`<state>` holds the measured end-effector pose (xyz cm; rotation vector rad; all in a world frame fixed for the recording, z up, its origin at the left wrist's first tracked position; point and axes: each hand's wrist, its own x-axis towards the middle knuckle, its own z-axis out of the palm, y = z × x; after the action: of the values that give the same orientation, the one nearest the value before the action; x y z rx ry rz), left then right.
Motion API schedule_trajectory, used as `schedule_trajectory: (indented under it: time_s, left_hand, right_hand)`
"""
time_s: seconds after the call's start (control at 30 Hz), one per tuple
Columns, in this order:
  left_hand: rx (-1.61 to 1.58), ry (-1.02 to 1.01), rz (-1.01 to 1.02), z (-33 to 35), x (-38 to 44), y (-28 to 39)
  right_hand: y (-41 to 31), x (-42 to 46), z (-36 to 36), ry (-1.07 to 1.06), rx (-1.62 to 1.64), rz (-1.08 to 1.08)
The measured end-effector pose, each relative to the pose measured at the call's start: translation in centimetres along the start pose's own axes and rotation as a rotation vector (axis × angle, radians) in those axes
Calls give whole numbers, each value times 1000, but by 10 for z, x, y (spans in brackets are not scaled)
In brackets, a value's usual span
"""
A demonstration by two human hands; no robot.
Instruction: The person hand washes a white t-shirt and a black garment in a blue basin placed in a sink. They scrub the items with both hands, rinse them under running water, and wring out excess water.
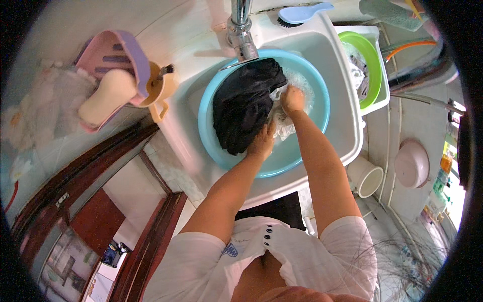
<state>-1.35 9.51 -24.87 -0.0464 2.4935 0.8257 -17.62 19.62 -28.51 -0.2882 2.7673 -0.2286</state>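
Observation:
A light blue plastic basin (325,113) with sudsy water stands in the white sink. Black cloth (243,104) is bunched over its left half. Beside it lies a wet white cloth (283,129), partly under the suds. My right hand (293,100) is closed on the white cloth near the foam. My left hand (263,141) lies between the black cloth's lower right edge and the white cloth, its fingertips touching the white one; whether it grips is unclear. The chrome faucet (243,41) reaches over the basin's back rim.
A blue-handled scrub brush (303,14) rests on the sink's back ledge. Right of the sink (353,132) is a green basin (374,71) with wet cloths. At left are a soap bar (108,96), a pink-purple soap holder (139,56) and a yellow mug (166,92).

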Motion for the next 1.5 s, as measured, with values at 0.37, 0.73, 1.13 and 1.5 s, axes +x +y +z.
schedule_trajectory:
  time_s: [0.37, 0.73, 1.13, 1.5]
  left_hand:
    - [229, -245, -109, 34, 28, -25]
    - [-209, -334, -419, 43, 40, -36]
    - [-232, 178, 59, 7, -10, -19]
    - [-822, 143, -44, -99, -120, -19]
  right_hand:
    - [-70, -184, -44, 260, 182, -129]
    - [-51, -91, -5, 343, 79, -255]
    - [-11, -37, -20, 8, 427, -130]
    - [4, -89, -138, 240, 1251, -78]
